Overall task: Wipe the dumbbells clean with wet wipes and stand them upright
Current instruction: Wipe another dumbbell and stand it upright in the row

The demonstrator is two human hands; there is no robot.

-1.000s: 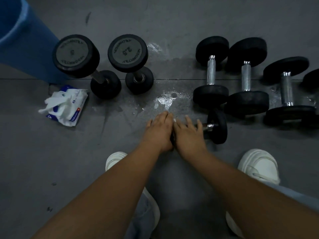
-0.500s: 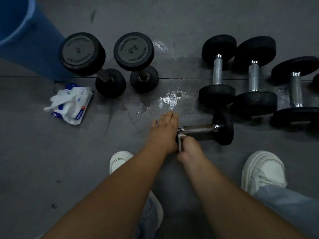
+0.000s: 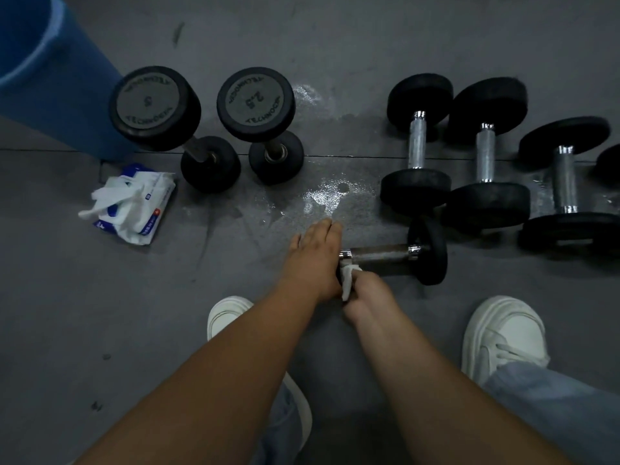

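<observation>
Dim grey floor (image 3: pixel 100 313); dumbbell (image 3: pixel 382 255) head behind left grip (image 3: pixel 313 260), wipe (image 3: pixel 349 280) mostly inside right grip (image 3: pixel 367 290)

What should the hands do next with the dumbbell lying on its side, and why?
Probably slide the wipe rightward along the dumbbell handle toward the far head. The right hand pinches the wipe at the handle's left end, the rest of the handle lies bare, and the left hand rests flat over that left end, which looks like steadying it.
</observation>
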